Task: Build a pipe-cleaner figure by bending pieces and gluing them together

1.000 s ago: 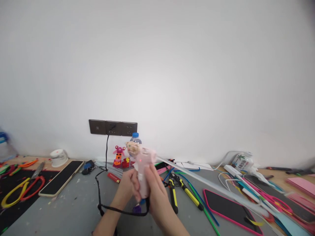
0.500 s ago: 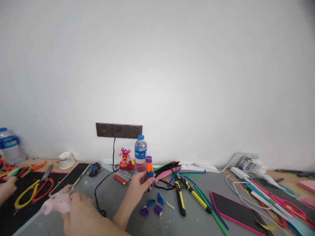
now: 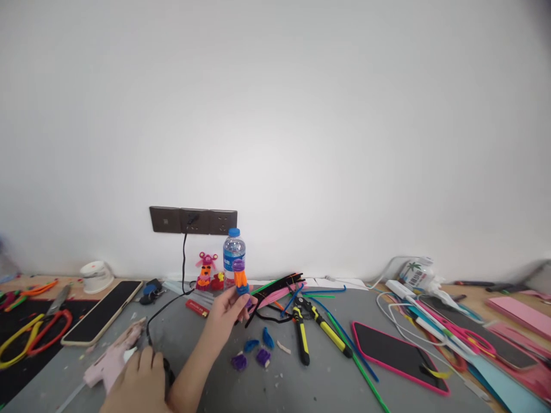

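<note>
Held upright by my left hand [image 3: 230, 310], pinched between thumb and fingers, is a small figure of wound pipe cleaners [image 3: 239, 278], purple on top, orange in the middle and blue below. Its lower end is partly covered by my fingers. At the lower left my right hand [image 3: 140, 376] is curled over the handle of a pink hot glue gun [image 3: 116, 358], which rests low over the table; the grip itself is mostly hidden. A black cord [image 3: 157, 318] runs under that hand. Blue and purple pipe cleaner pieces [image 3: 263, 357] lie right of my left forearm.
Yellow-black pliers [image 3: 303, 335], a pink-edged phone [image 3: 398, 355] and loose pipe cleaners [image 3: 357, 367] lie to the right. Behind stand a water bottle [image 3: 233, 249] and a pink-orange figure [image 3: 206, 272]. Scissors [image 3: 43, 327] and another phone [image 3: 103, 312] lie left.
The view has shifted rightward, so the scene sits further left. My right hand and the glue gun are lower and closer to the black cord. Another person's hand at far left is gone from view.
</note>
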Demonstrator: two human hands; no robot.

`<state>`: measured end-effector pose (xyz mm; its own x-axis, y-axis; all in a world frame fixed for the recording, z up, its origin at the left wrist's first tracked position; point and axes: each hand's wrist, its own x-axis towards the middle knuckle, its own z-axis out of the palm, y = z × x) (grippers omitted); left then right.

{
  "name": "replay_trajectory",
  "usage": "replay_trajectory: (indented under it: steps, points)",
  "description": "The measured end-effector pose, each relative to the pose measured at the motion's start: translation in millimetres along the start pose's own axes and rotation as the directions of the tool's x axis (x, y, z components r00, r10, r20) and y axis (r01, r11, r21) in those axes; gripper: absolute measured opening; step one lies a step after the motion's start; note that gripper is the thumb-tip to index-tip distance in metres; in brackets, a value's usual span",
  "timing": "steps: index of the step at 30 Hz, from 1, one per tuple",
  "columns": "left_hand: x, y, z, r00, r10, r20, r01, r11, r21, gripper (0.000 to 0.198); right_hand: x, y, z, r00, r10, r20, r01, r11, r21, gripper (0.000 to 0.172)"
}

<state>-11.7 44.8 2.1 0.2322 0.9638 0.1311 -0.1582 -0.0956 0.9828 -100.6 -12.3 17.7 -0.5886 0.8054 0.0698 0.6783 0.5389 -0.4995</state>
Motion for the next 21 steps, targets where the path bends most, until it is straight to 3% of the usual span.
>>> replay_trajectory:
  steps: [6,7,9,12,13,15,18,21]
  points:
    - [0,1,0.3,1.000,-0.010,-0.021,0.010,1.000,-0.024,0.055,-48,20,-18,0.993,-0.119,0.026,0.120,0.991,-0.054,0.012]
    - [0,2,0.8,1.000,-0.014,-0.023,0.014,1.000,-0.018,0.056,-59,27,-27,0.989,-0.142,0.039,0.144,0.987,-0.071,0.012]
    - [-2,6,1.8,0.999,-0.022,-0.028,0.021,1.000,-0.007,0.058,-82,42,-50,0.952,-0.296,0.082,0.307,0.933,-0.188,0.016]
    - [-2,8,1.9,0.999,-0.021,-0.035,0.021,1.000,-0.009,0.059,-115,64,-99,0.921,-0.369,0.122,0.386,0.906,-0.175,0.016]
    - [-1,7,1.5,0.999,-0.020,-0.035,0.020,1.000,-0.011,0.059,-125,71,-117,0.937,-0.311,0.156,0.334,0.930,-0.153,0.016]
    - [0,5,0.6,0.999,-0.015,-0.031,0.014,1.000,-0.015,0.060,-140,86,-150,0.989,-0.007,0.147,0.025,0.993,-0.115,0.015]
    - [2,4,-0.4,1.000,-0.012,-0.029,0.011,1.000,-0.021,0.061,-149,112,-184,0.950,0.308,0.053,-0.302,0.948,-0.098,0.018]
    - [1,8,-0.7,0.997,-0.036,-0.062,0.033,0.999,-0.040,0.061,-146,133,-191,0.896,0.443,0.019,-0.438,0.890,-0.129,0.020]
